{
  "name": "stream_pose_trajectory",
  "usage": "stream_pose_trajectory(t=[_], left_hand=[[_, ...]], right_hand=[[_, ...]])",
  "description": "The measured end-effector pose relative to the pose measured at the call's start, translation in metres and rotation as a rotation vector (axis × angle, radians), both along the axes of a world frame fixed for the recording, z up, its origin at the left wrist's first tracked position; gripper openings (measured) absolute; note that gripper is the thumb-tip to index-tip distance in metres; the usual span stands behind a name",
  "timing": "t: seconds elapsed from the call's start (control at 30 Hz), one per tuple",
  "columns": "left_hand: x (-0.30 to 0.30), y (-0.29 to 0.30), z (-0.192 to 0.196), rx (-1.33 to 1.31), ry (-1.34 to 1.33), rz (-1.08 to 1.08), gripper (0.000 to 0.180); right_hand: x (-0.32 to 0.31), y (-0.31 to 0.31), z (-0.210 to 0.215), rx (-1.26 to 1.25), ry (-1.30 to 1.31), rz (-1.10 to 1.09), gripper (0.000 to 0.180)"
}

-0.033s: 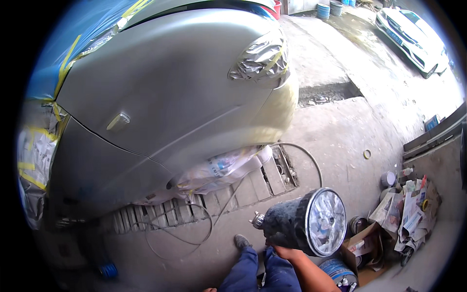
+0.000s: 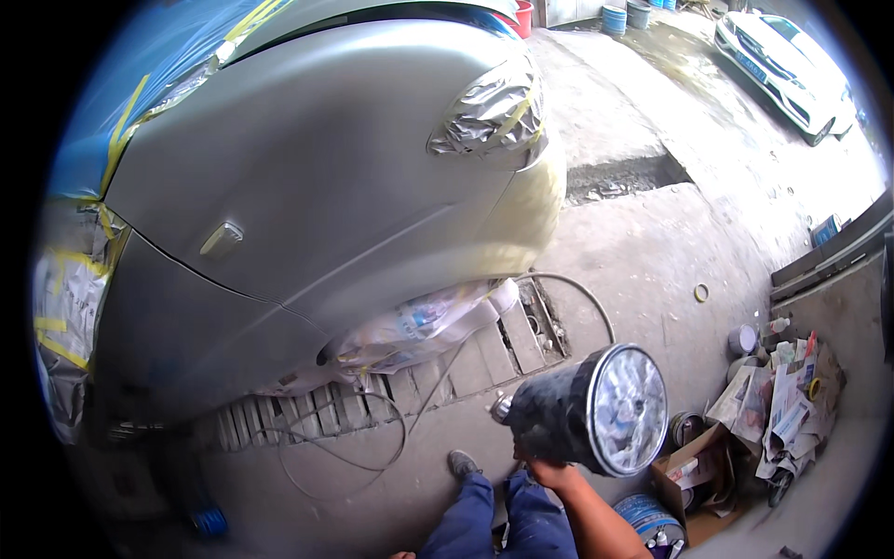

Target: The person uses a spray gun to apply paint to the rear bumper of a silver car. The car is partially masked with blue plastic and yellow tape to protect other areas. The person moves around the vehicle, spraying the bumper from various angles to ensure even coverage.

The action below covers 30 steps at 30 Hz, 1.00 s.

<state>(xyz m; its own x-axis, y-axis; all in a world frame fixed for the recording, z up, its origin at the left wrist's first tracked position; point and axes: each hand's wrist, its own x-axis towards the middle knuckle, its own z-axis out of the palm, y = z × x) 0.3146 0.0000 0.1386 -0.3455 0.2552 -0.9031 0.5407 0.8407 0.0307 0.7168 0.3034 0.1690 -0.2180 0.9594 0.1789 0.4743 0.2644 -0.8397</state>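
Holding the spray gun [image 2: 582, 410] low in your right hand [image 2: 549, 473], you have its cup lid facing up at you and its nozzle end toward the car's grey panel [image 2: 317, 196], with the gun well apart from the metal. Your grip is closed round the gun's handle beneath the cup; your left hand is out of view, so its state can't be told. Before you pull the trigger, I'd judge it wise to square the nozzle to the panel rather than let it tilt, since the surface curves away toward the masked headlight [image 2: 489, 116]. Mind the hose [image 2: 568, 284] looping over the floor grate [image 2: 447, 373] beside your shoe [image 2: 462, 463]; keep it from dragging against the fresh panel or catching your foot. Masking paper [image 2: 419, 321] covers the wheel arch below, and blue film [image 2: 140, 84] with yellow tape covers the glass, so keep passes within the bare grey area. Cans and paper [image 2: 773, 401] sit to your right.
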Motion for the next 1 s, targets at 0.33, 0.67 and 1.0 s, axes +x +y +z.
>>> stream_pose_trajectory(t=[0.33, 0.67, 1.0], left_hand=[[-0.006, 0.002, -0.011, 0.013, -0.057, 0.100, 0.057], [-0.005, 0.048, -0.013, 0.067, -0.114, -0.032, 0.050], [-0.027, 0.084, -0.051, 0.003, -0.089, 0.010, 0.034]], right_hand=[[0.111, 0.077, 0.055, -0.059, 0.334, -0.743, 0.013], [0.068, 0.018, 0.016, 0.014, -0.098, -0.264, 0.012], [0.130, 0.052, 0.003, -0.103, 0.169, -0.673, 0.013]])
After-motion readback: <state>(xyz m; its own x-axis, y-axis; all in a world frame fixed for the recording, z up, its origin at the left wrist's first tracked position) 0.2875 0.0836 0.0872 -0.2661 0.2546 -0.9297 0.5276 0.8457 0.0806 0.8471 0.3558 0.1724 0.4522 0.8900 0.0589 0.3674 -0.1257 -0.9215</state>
